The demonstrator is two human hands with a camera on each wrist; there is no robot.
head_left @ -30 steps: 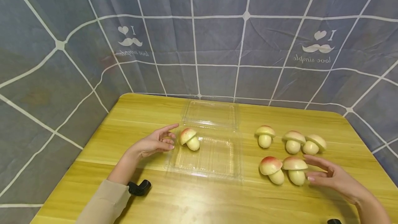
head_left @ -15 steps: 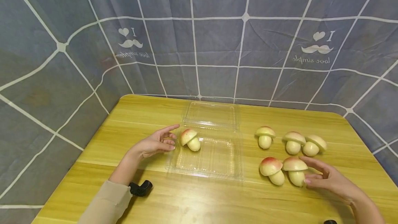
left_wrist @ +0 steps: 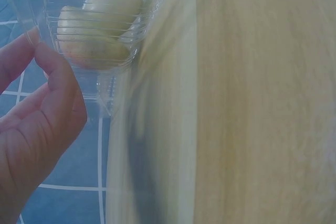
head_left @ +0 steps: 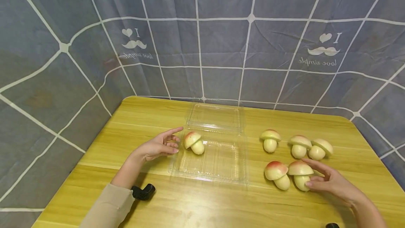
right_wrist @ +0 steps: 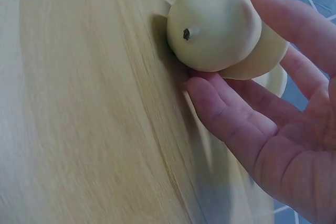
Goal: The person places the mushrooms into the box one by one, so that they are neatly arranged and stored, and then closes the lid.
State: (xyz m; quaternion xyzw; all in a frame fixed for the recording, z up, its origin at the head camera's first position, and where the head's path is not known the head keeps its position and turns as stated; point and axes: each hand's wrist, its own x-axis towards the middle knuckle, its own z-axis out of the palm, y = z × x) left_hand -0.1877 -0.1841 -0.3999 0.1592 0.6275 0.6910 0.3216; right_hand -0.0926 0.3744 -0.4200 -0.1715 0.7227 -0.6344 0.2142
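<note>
A clear plastic box (head_left: 209, 178) lies with its lid (head_left: 215, 113) folded back. Inside, at the left, is one cream toy mushroom (head_left: 193, 143) with a reddish cap, seen through the ribbed wall in the left wrist view. At the box's left edge my left hand (head_left: 158, 146) touches the rim, index finger stretched along it, other fingers loosely bent. My right hand (head_left: 335, 182) is around the right side of another toy mushroom (head_left: 300, 173) on the table, thumb by the stem, index finger behind the cap. How firmly they touch, I cannot tell.
Beside that one lies a redder toy mushroom (head_left: 276, 174). Behind them stand several more, including a lone toy mushroom (head_left: 270, 140) at the left. A grey curtain (head_left: 221, 45) with white lines hangs round the wooden table (head_left: 202, 207). A black wrist mount (head_left: 143, 192) sits at the left sleeve.
My right hand has moved slightly left, bringing thumb and index finger closer around the toy mushroom, which stays in place. The left hand has hardly moved.
</note>
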